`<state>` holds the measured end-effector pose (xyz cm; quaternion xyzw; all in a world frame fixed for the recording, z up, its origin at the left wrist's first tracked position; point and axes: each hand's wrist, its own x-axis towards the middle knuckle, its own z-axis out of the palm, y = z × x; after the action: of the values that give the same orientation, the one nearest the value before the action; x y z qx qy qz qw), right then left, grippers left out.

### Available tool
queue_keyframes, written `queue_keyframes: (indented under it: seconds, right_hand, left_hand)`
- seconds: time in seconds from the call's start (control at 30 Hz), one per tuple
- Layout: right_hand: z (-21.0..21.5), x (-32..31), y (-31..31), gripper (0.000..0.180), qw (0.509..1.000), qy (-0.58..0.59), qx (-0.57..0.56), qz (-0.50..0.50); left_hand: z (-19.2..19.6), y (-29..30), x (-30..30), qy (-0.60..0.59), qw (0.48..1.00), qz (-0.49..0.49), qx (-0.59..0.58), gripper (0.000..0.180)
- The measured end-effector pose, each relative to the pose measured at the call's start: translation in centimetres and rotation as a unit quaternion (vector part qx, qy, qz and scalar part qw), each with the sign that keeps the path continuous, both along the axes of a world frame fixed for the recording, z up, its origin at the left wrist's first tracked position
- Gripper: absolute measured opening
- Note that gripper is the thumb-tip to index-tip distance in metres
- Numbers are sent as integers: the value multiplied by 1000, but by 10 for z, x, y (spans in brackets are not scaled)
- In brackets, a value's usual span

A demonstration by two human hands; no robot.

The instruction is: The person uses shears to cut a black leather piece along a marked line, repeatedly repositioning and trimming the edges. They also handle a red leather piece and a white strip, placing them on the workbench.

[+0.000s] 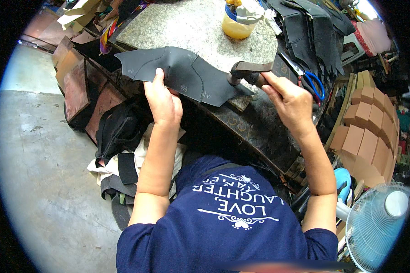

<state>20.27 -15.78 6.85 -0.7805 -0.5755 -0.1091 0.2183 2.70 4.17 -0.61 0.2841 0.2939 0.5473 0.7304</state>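
My left hand (161, 100) grips the near edge of a dark grey stitched leather piece (182, 73) that lies spread over the front of a speckled stone slab (200, 27). My right hand (289, 100) is closed around the handle of a dark brown hammer (248, 72). The hammer's head rests on the right end of the leather piece, over the slab's edge.
A yellow jar (237, 20) stands at the slab's far side. Blue-handled scissors (312, 82) and a pile of dark leather pieces (314, 32) lie to the right. Brown boxes (369, 132) are stacked at right, with a white fan (380, 223) below them. Bags and cloth lie on the floor at left.
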Motion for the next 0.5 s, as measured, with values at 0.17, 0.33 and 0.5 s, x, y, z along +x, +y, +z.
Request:
queue_keyframes:
  seconds: [0.17, 0.33, 0.5]
  right_hand:
    - [1, 6, -7, 31, 989, 62, 131, 16]
    - [6, 0, -13, 31, 999, 41, 24, -3]
    - [7, 9, -30, 29, 991, 50, 124, 13]
  left_hand:
    - [4, 0, -2, -13, 1000, 6, 1, 30]
    - [8, 1, -5, -5, 1000, 3, 5, 31]
    - [11, -2, -4, -10, 1000, 9, 13, 30]
